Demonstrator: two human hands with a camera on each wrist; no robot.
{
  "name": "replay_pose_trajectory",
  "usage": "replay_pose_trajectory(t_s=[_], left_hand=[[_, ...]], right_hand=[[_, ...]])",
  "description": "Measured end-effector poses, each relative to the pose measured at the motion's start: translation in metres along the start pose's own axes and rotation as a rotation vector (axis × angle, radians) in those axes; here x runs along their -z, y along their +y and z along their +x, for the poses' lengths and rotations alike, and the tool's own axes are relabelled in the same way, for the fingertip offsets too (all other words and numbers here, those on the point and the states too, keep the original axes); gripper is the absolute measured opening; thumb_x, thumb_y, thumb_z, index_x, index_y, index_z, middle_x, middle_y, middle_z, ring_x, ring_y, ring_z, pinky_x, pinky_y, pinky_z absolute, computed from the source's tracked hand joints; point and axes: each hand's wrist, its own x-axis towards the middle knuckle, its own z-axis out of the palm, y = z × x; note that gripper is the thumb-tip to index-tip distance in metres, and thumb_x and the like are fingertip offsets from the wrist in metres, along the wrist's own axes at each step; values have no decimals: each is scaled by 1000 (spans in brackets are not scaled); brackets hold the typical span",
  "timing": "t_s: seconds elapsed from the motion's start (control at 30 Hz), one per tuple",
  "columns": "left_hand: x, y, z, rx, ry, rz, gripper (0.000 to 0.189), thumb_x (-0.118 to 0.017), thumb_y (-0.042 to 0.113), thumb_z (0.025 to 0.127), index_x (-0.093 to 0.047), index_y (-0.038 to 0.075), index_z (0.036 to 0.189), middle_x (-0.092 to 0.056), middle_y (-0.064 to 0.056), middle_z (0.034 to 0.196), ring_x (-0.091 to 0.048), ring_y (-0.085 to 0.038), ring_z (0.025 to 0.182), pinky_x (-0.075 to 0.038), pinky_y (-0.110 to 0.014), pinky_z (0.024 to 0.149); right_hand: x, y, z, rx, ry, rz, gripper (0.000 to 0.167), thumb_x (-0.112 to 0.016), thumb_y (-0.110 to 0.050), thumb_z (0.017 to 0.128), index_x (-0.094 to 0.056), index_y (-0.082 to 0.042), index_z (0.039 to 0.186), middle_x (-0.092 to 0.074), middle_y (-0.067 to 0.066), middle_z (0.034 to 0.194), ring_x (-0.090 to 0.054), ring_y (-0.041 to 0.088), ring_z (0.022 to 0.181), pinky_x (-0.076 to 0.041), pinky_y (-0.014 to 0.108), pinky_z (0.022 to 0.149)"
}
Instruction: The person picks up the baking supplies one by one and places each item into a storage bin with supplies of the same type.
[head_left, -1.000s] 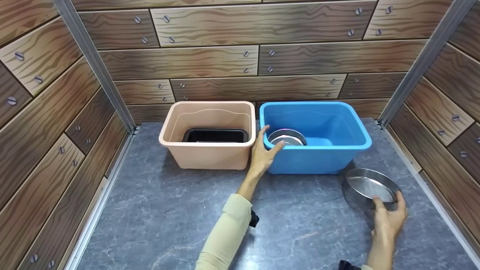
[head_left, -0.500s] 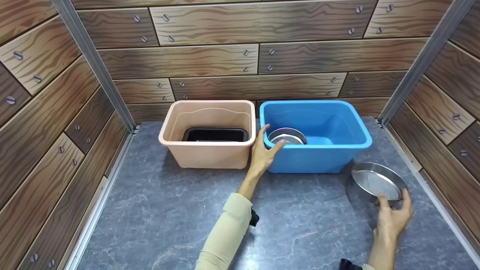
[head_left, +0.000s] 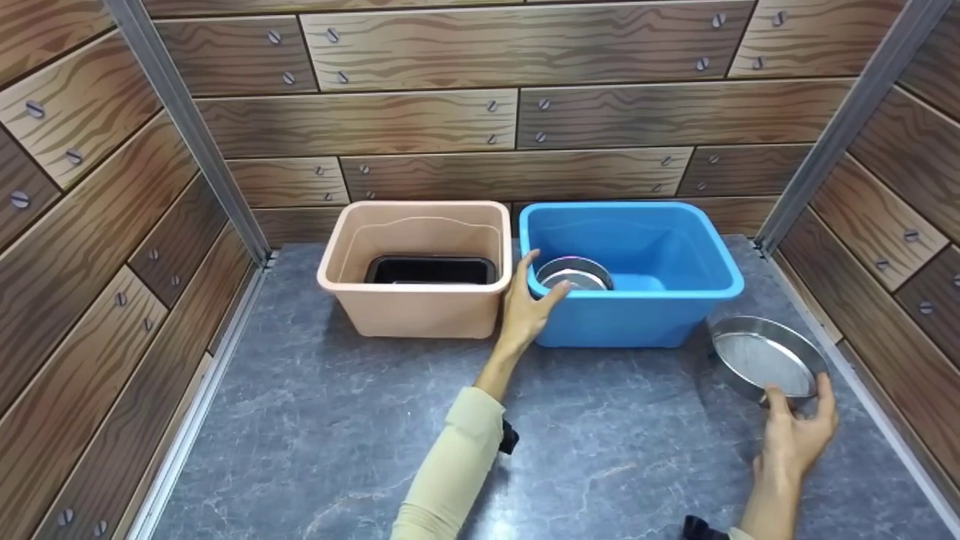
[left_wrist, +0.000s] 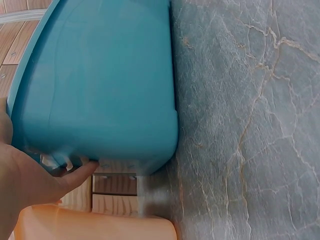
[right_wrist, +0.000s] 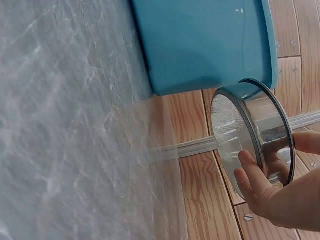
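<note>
My right hand (head_left: 799,435) holds a round metal sieve (head_left: 766,352) by its near rim, above the floor right of the blue bin (head_left: 615,319). In the right wrist view, fingertips press on the mesh (right_wrist: 227,120) and the thumb is at the rim; the sieve's shiny side wall (right_wrist: 267,120) shows. At the blue bin's front left corner, my left hand (head_left: 521,307) grips the rim, thumb over the front edge and a finger along the left edge. Inside that bin a smaller round metal piece (head_left: 574,264) lies at the left, partly hidden by the front wall.
Left of the blue bin stands a peach bin (head_left: 420,315) with a black rectangular tray (head_left: 431,268) in it. Wood-patterned walls (head_left: 480,52) with metal corner strips close in the grey marbled surface (head_left: 337,427) at the back and both sides.
My right hand has moved the sieve right and slightly away from me, toward the right wall. The left hand has stayed at the blue bin's corner.
</note>
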Motion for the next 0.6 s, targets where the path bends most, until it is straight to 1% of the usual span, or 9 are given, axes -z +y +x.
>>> replay_pose_trajectory(t_s=[0.13,0.3,0.4,0.6], left_hand=[[0,0,0,1,-6,-3,81,-82,41,89,-44,19,157,-47,-8,160,-45,-24,145,-38,-42,118],[0,1,1,6,-12,6,80,-81,42,90,-44,22,157,-46,-7,160,-44,-24,146,-37,-43,119],[0,1,1,9,-9,11,79,-80,42,90,-44,23,157,-46,-7,160,-44,-24,145,-37,-43,118],[0,0,0,6,-4,8,79,-81,41,90,-44,21,157,-46,-8,160,-44,-25,146,-37,-43,119]], right_hand=[[0,-5,-2,1,6,33,74,-64,1,96,-40,-24,161,-19,2,167,-33,30,151,-49,7,88],[0,-13,-4,-4,21,53,74,-65,1,95,-43,-26,160,-20,-1,166,-33,32,151,-49,8,88],[-1,-18,-5,11,29,75,74,-65,3,94,-44,-24,159,-21,0,165,-33,32,150,-50,9,88],[-2,-25,-7,32,37,116,74,-65,5,93,-45,-23,158,-24,0,163,-33,33,150,-52,11,87]])
